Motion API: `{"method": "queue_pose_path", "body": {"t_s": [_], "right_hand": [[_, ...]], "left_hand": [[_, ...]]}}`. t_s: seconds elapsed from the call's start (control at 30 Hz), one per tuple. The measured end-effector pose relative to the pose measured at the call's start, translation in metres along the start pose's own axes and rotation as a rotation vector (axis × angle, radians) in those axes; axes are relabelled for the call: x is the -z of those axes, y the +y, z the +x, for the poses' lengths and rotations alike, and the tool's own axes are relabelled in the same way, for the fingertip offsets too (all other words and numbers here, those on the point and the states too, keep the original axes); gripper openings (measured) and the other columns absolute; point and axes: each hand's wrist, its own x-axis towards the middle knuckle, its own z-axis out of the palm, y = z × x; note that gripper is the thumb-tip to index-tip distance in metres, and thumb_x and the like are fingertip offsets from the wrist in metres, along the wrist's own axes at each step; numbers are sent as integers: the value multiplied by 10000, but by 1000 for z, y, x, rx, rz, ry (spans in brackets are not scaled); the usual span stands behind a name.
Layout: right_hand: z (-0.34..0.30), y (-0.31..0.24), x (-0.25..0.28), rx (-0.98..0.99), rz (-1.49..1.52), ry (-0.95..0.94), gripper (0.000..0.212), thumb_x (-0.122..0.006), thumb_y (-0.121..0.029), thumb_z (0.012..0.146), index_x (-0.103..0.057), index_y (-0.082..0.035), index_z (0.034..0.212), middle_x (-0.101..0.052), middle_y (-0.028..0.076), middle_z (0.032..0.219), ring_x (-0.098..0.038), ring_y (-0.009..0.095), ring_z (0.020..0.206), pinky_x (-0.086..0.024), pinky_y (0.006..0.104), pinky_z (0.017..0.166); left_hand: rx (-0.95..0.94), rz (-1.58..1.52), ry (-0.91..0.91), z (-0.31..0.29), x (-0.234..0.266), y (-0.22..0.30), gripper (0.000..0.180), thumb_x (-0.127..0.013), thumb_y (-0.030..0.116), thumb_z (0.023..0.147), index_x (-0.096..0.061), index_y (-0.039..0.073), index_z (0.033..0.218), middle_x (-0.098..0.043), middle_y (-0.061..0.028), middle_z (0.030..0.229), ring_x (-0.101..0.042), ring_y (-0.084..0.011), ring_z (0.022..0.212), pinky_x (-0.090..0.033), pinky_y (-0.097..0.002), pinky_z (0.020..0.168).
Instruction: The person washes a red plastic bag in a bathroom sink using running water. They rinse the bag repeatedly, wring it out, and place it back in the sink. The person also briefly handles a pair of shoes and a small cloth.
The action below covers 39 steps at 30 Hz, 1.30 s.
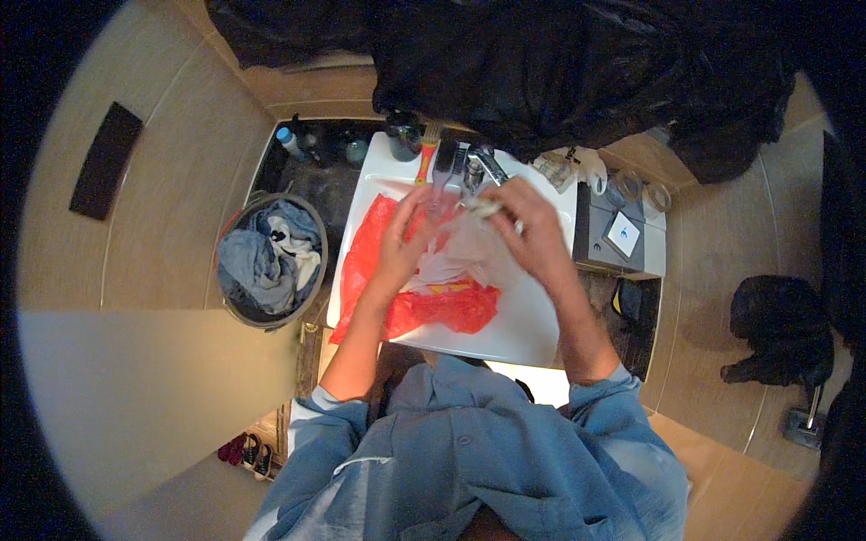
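Note:
Over the white sink point(532, 334), both my hands are raised close together. My left hand point(399, 248) has its fingers stretched out and slightly blurred, beside some thin clear plastic. To the right, the bent fingers of my right hand point(530, 225) close on a small crumpled whitish piece point(485, 207), its kind too blurred to tell. Below them spreads a sheer whitish plastic bag point(456, 261), with a red plastic bag point(451, 309) around and under it. A paintbrush point(426, 160) with a red and yellow handle lies at the sink's back, next to a dark brush-like thing point(444, 164) and the faucet point(489, 166).
Left of the sink stands a round basket point(322, 236) of clothes. Bottles, one blue-capped point(287, 137), sit on the dark counter behind it. To the right is a grey box point(600, 230) with jars on top. Dark fabric point(541, 72) hangs across the far side.

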Motion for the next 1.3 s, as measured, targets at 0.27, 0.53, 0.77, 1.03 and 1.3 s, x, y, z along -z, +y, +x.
{"method": "queue_pose_path", "body": {"t_s": [0.27, 0.53, 0.77, 1.03, 1.3], "right_hand": [[-24, -17, -43, -116, -19, 32, 213, -583, -66, 752, -559, -42, 962, -535, 163, 965, -551, 345, 879, -468, 414, 733], [-18, 33, -28, -202, -182, 332, 357, -637, -82, 767, -519, -18, 1097, -537, 126, 960, -575, 208, 681, -472, 301, 578], [8, 103, -37, -664, 329, 235, 258, -566, -251, 844, -642, -5, 835, -580, 82, 589, -536, 176, 520, -441, 324, 517], [14, 100, -42, -708, 605, 115, 243, -580, -241, 859, -613, -30, 743, -450, -32, 557, -346, 44, 430, -248, 206, 393], [11, 92, -50, -732, 1016, 218, 249, -549, -234, 891, -589, 8, 852, -500, 8, 621, -388, 64, 464, -296, 195, 418]], "left_hand": [[761, -1493, -53, -16, -45, 20, 563, -422, 552, 876, -532, 95, 1184, -618, -83, 1077, -584, -239, 1005, -446, -391, 914], [596, -815, 34, -4, -34, -10, 331, -494, 285, 918, -513, 58, 1158, -599, -51, 906, -560, -153, 727, -437, -248, 596], [713, -860, 20, 16, -46, -32, 198, -554, 325, 887, -531, 154, 986, -486, 25, 715, -422, -91, 479, -288, -211, 360], [872, -1113, 70, 22, -40, -53, 223, -568, 391, 870, -478, 205, 953, -425, 36, 593, -302, -73, 396, -207, -211, 340], [816, -1028, 130, 29, -41, -77, 140, -600, 272, 854, -558, 191, 960, -530, 29, 711, -486, -83, 513, -344, -212, 392]]}}
